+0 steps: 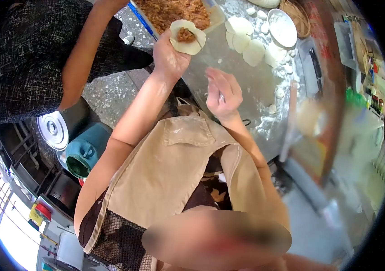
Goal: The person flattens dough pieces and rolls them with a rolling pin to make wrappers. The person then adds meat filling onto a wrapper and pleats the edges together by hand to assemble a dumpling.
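Observation:
My left hand (172, 56) holds a round dumpling wrapper (197, 46) flat on its fingers. On the wrapper's middle sits a lump of reddish-brown filling (185, 35). My right hand (224, 92) is to the right of it and lower, above the floury worktop (246, 88), with its fingers bent and closed. A small shiny bit shows inside its grip, and a dark loop (246, 122) sticks out beside the wrist; what the hand holds is mostly hidden. Beyond my left hand stands a tub (215, 16) full of filling (170, 13).
Several flat wrappers (253, 53) lie on the worktop near small dough pieces (280, 92). A white bowl of flour (282, 28), a basket (297, 16) and a knife (315, 67) are at the right. Another person (25, 58) stands at the left, near a blue drum (86, 149).

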Demonstrator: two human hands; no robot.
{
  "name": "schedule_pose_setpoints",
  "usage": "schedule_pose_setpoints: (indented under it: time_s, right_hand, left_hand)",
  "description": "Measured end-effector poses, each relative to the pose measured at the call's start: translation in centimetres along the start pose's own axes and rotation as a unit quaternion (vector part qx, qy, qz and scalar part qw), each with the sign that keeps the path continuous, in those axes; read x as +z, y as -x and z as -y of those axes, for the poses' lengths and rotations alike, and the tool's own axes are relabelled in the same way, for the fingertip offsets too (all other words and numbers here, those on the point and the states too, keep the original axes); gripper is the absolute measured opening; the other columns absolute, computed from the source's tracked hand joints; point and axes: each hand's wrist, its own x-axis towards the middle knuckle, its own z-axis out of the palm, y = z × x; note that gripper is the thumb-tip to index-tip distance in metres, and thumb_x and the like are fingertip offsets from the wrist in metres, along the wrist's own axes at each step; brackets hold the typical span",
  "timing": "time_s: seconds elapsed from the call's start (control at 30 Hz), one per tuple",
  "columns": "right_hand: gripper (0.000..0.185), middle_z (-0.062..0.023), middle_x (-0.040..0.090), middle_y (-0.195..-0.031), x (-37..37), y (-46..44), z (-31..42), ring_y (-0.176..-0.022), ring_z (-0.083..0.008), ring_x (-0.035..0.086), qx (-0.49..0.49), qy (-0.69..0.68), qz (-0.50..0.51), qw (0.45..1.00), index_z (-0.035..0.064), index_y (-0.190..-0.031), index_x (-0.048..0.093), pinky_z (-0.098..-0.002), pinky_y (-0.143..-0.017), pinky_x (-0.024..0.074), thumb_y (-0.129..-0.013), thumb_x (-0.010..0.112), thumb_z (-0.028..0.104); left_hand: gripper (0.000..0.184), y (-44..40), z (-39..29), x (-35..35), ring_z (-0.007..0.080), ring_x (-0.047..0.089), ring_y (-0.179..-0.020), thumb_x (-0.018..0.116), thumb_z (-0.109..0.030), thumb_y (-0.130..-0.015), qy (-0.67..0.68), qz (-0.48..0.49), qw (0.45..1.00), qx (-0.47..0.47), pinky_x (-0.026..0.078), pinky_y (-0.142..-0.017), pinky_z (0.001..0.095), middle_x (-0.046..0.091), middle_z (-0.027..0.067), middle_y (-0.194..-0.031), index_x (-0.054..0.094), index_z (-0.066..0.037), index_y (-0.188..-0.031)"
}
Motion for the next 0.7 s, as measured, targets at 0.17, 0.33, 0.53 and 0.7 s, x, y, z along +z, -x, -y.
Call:
schedule_pose_setpoints:
  time_s: [0.17,0.33,0.53,0.7]
  right_hand:
    - [0.025,-0.0126,0.064,-0.078,-1.8,0.2,0.7,-0.059,-0.0240,0.059,-0.014,0.006,-0.033,0.999,-0.0036,-0.091,0.062,-0.0291,-0.052,0.0451,-0.067,0.060,-0.009]
    - [0.026,-0.0123,0.063,-0.077,-2.3,-0.3,0.8,-0.058,-0.0228,0.058,-0.021,0.011,-0.024,0.999,-0.0032,-0.092,0.062,-0.0283,-0.052,0.0446,-0.066,0.060,-0.010]
    - [0.025,-0.0113,0.064,-0.078,-1.5,-0.8,0.4,-0.059,-0.0221,0.057,0.003,-0.023,0.008,1.000,-0.0019,-0.090,0.062,-0.0276,-0.053,0.0452,-0.067,0.058,-0.010]
    - [0.021,-0.0144,0.063,-0.082,2.7,-5.1,-3.5,-0.068,-0.0307,0.059,0.138,-0.010,0.019,0.990,0.0038,-0.093,0.065,-0.0346,-0.061,0.0476,-0.076,0.056,-0.004]
  left_hand:
    - [0.041,0.4,0.5,0.3,0.0301,0.048,-0.116,0.025,-0.022,-0.095,-0.034,0.004,0.999,-0.007,0.037,-0.102,0.0443,0.049,0.0197,-0.123,0.041,0.005,-0.121]
    - [0.042,-0.1,0.9,-0.1,0.0298,0.049,-0.115,0.023,-0.024,-0.096,-0.032,-0.002,0.999,-0.009,0.038,-0.100,0.0446,0.051,0.0194,-0.122,0.042,0.005,-0.121]
    - [0.042,-0.2,0.4,0.1,0.0282,0.052,-0.111,0.024,-0.026,-0.097,-0.068,-0.032,0.997,0.006,0.040,-0.098,0.0438,0.053,0.0166,-0.120,0.044,0.003,-0.121]
    - [0.040,1.3,-2.3,-0.9,0.0271,0.053,-0.111,0.033,-0.028,-0.096,-0.112,-0.017,0.994,-0.003,0.042,-0.097,0.0423,0.054,0.0150,-0.117,0.045,0.002,-0.119]
